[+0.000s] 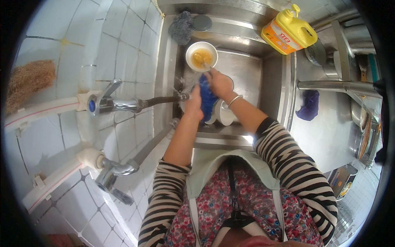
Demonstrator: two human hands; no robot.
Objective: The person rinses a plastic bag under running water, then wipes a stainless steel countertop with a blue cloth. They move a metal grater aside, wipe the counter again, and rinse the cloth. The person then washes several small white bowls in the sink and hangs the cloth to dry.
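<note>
A wet blue cloth (207, 97) is stretched between my two hands over a stainless steel sink (247, 72). My left hand (195, 100) grips its left side, close to the end of a tap hose (163, 100) where water splashes. My right hand (219, 82) holds the cloth's upper part; motion blurs the fingers. Just beyond them is a white bowl (188, 58) of yellowish liquid with a sponge-like lump in it. Something thin and metallic, perhaps a utensil handle, shows between the bowl and my right fingertips. White bowls (224, 115) lie under my right wrist, partly hidden.
A grey scouring cloth (181, 27) and a dark round lid (202, 23) rest on the sink's back ledge. A yellow detergent jug (288, 32) stands at the back right. Two taps (115, 105) project from the left wall. A purple cloth (308, 105) lies on the right counter.
</note>
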